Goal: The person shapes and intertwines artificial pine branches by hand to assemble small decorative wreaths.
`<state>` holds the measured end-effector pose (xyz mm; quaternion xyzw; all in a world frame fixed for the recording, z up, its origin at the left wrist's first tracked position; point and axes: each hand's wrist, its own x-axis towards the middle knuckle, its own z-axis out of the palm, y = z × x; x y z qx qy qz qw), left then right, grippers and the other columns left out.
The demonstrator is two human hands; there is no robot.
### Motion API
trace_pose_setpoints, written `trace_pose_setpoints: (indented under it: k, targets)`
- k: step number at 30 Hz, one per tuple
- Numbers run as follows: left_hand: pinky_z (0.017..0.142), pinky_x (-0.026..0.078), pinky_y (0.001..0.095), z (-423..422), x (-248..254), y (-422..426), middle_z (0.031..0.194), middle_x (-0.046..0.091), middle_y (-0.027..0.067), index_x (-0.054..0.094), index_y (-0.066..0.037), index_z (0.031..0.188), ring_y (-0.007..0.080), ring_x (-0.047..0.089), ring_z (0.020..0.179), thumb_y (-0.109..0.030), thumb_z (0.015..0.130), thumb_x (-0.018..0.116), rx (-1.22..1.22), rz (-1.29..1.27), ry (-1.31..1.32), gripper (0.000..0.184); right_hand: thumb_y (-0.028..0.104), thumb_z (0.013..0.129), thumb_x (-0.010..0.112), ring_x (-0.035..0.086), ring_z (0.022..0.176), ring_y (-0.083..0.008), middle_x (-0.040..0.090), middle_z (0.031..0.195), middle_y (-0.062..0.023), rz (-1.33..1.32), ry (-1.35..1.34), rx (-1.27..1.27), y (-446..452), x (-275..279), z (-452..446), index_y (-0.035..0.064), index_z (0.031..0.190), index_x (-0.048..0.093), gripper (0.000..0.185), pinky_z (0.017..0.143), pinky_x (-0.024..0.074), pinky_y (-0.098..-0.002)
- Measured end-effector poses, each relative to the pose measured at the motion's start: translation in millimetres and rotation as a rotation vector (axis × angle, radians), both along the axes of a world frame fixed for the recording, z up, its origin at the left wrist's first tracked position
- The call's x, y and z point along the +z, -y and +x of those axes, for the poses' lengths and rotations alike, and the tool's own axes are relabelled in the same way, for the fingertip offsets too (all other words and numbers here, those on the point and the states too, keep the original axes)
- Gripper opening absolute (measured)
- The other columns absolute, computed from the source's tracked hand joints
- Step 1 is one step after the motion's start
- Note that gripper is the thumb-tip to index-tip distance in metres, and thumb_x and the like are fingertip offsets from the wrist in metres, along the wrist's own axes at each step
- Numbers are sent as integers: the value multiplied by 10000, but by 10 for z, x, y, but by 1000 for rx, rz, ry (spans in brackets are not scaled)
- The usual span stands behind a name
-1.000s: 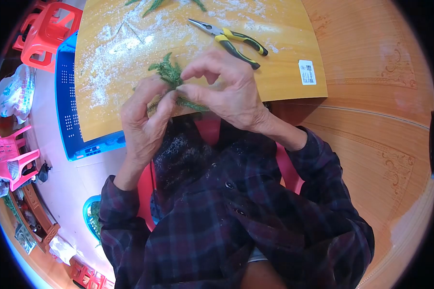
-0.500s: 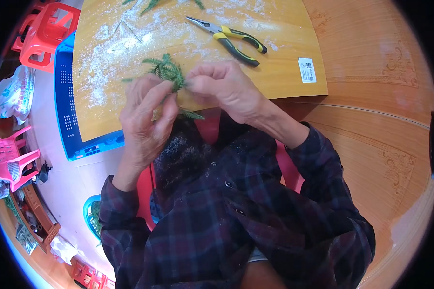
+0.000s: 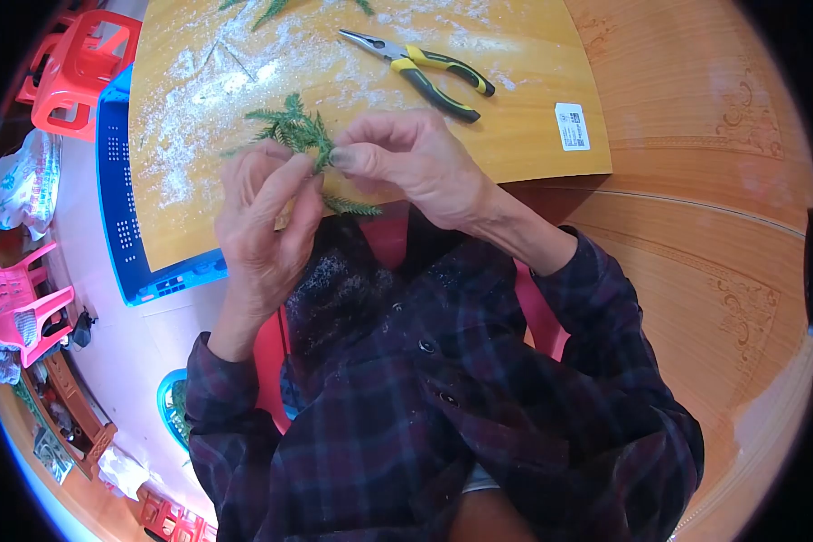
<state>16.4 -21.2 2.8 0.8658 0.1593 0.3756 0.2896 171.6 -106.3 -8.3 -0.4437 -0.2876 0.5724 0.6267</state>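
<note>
A green artificial pine sprig is held over the near edge of the yellow board. My left hand pinches it from the left, thumb and fingers closed on its stem. From the right, my right hand has thumb and forefinger pressed together at the sprig's right side; the exact spot between the fingertips is hidden. One needled tip sticks out below, between the hands. Beyond them lie long-nose pliers with black and yellow handles.
White powder is scattered over the board, with more green sprigs at its far edge. A blue crate is under the board's left side. Red stools and a pink chair stand left. Wood panelling rises on the right.
Both hands and the sprig have shifted slightly left in view. The right fingertips stay at the sprig, and its needles show a little more spread.
</note>
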Motion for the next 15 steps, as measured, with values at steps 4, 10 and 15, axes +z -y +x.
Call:
trace_pose_setpoints:
  k: [4,10,15]
  targets:
    - [746,417,360,8,3,27,778,564,101,601,-31,978,287,555,823,85,661,657,18,-67,33,342,114,845,621,493,716,-30,569,766,20,81,396,-38,3,79,17,-15,892,618,137,642,417,-193]
    - [795,432,355,-14,90,37,927,567,154,545,19,1064,321,542,924,102,726,583,-3,211,-121,349,74,803,615,507,696,-32,554,744,16,195,441,-148,-51,39,-46,-7,883,589,116,618,439,-200]
    - [790,440,366,-1,105,82,930,574,167,529,31,1080,333,536,944,130,739,508,-20,113,-154,355,72,796,608,523,760,-52,559,808,-1,205,434,-130,-34,66,-64,2,933,549,165,699,459,-217]
